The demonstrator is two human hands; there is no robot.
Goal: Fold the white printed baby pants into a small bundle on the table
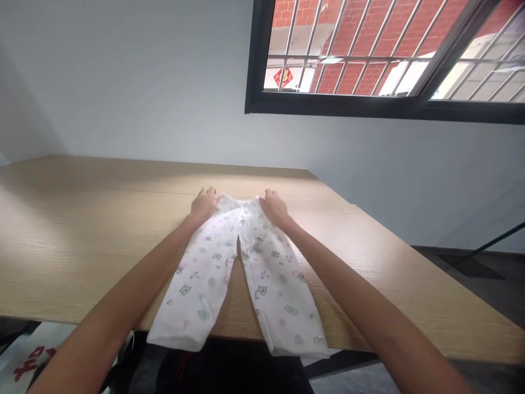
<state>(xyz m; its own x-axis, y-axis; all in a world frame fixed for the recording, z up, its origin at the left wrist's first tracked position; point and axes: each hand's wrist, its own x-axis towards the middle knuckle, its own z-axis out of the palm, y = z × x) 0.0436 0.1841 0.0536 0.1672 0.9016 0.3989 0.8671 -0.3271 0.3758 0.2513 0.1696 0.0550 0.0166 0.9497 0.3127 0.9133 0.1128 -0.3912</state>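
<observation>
A pair of small white trousers (283,290) printed with little bears and leaves lies spread on the wooden table, waistband at the far end. Both leg ends reach over the table's near edge, and a gap separates the legs. At the left corner of the waistband, my left hand (204,204) is closed on the cloth. My right hand (274,207) grips the opposite corner, its fingers curled around the edge. The waistband between them looks gathered. Some of the fingertips are hidden by the hands and the fabric.
The pale wooden table (102,235) runs to a light wall (143,82). A dark-framed window (336,106) with metal bars is above on the right. Below the near edge at left is a white bag (20,355) with red writing. A thin black pole (492,243) stands at right.
</observation>
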